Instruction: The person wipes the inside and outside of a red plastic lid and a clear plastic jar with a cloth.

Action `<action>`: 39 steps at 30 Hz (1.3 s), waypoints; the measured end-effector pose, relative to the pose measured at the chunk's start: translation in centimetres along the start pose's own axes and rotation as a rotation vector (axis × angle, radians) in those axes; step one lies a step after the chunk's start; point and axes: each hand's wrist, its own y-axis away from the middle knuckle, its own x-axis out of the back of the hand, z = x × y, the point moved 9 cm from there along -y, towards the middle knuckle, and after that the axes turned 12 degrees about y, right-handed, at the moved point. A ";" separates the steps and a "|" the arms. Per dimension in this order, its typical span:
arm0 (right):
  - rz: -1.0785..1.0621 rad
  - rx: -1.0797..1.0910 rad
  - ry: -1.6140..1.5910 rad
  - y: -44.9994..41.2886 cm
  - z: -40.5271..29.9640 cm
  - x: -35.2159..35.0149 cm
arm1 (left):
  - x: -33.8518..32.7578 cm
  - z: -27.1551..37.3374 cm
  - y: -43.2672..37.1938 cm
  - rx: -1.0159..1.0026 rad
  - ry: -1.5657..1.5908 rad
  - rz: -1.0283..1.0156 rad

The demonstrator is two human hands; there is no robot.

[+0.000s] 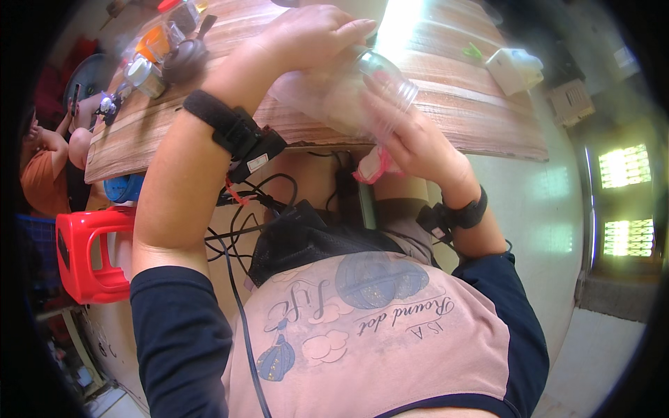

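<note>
A clear plastic jar [384, 68] with a ringed, threaded mouth lies tilted over the near edge of the table. Around its far left side curls my left hand [308, 39], thumb pointing right, with the other fingers mostly hidden. My right hand [415, 138] is at the jar's mouth, and its fingertips show blurred through the clear wall. Against these fingers hangs a pale cloth with a pink edge [373, 166], just below the mouth. A reddish patch shows through the jar's wall. Both wrists wear black straps with small devices.
On the wood-grain table [460, 112], a dark teapot [184, 60], a lidded jar [145, 77] and an orange container [152, 44] stand left; a white box [515, 70] stands right. Black cables [243, 219] hang near my lap. A red plastic stool [94, 256] and a seated person are at left.
</note>
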 end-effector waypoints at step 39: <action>-0.439 -0.425 -1.332 0.9 1.8 -5.1 | -0.8 -1.7 -1.3 -0.292 -0.379 0.066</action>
